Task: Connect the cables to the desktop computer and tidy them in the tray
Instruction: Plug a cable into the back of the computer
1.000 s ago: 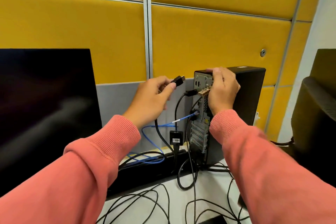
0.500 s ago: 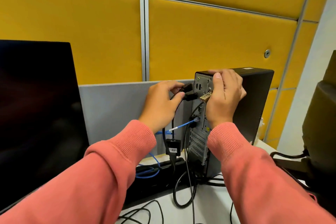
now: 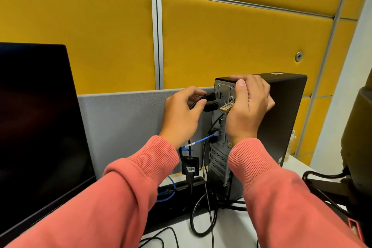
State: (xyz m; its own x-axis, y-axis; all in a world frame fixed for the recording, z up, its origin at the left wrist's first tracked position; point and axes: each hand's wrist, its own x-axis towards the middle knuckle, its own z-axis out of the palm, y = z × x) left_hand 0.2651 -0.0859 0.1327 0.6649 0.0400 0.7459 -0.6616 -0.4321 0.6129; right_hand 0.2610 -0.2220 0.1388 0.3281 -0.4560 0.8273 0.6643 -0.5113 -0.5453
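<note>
A black desktop computer (image 3: 285,119) stands upright on the desk, its metal rear panel (image 3: 220,127) facing me. My left hand (image 3: 181,115) pinches a black cable plug (image 3: 210,97) whose tip is at a port near the top of the panel. My right hand (image 3: 248,106) grips the top rear corner of the case. A brass-coloured padlock (image 3: 226,106) hangs beside my right thumb. A blue network cable (image 3: 203,140) is plugged in lower on the panel. A black adapter (image 3: 190,164) hangs on its cable below my left wrist. The black cable tray (image 3: 181,197) lies along the grey divider.
A large dark monitor (image 3: 38,127) fills the left side. A grey divider (image 3: 124,127) and yellow wall panels (image 3: 231,42) stand behind. Several black cables (image 3: 203,219) loop over the white desk. A dark chair (image 3: 360,137) is at the right edge.
My left hand moved right with the black plug, from free air to the top ports of the rear panel. My right hand stayed on the case. The camera moved in closer.
</note>
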